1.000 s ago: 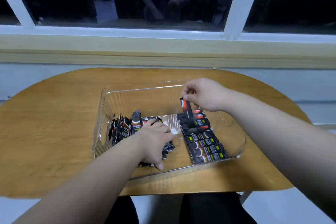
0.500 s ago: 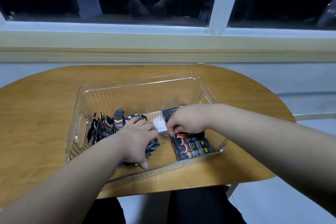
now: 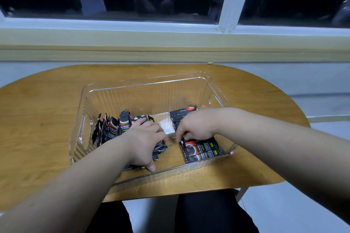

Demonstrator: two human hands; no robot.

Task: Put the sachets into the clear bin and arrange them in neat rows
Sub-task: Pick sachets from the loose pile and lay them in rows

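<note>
A clear bin (image 3: 144,85) stands on the wooden table (image 3: 41,111). Black and red sachets stand on edge in a loose bunch (image 3: 111,130) at its left end. My left hand (image 3: 144,142) lies over a bundle of sachets next to them, fingers curled round it and thumb stretched toward the near wall. At the right end a flat row of sachets (image 3: 202,150) runs from front to back. My right hand (image 3: 197,125) sits knuckles-up on the middle of that row, thumb and forefinger pinching the left end of a sachet. Its fingertips are hidden.
A white patch (image 3: 166,128) shows on the bin floor between my hands. The window sill and wall (image 3: 170,51) run just behind the table. My dark-clothed legs (image 3: 189,213) are under the table's near edge.
My right hand, which held a sachet upright above the row, has come down onto the row. The left hand stays on its bundle. The camera has shifted.
</note>
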